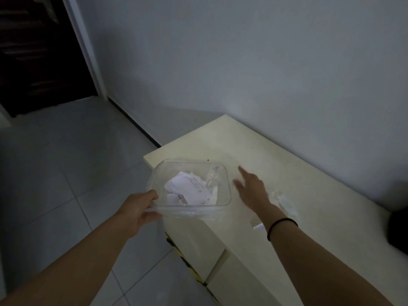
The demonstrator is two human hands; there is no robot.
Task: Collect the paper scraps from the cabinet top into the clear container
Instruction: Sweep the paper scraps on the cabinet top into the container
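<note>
A clear plastic container (225,177) sits at the near left edge of the cream cabinet top (287,164), partly overhanging it. Several white paper scraps (189,188) lie inside it. My left hand (138,212) grips the container's near left rim. My right hand (250,187) hovers flat just right of the container, fingers spread, holding nothing. A crumpled white scrap (284,200) lies on the cabinet top right of that hand, and a small white scrap (259,227) shows beside my right wrist.
A grey wall runs behind the cabinet. A dark object (399,228) sits at the right edge on the cabinet top. Tiled floor (66,173) lies to the left, with a dark doorway (33,51) at the far left. Cabinet drawer fronts (220,261) face down-left.
</note>
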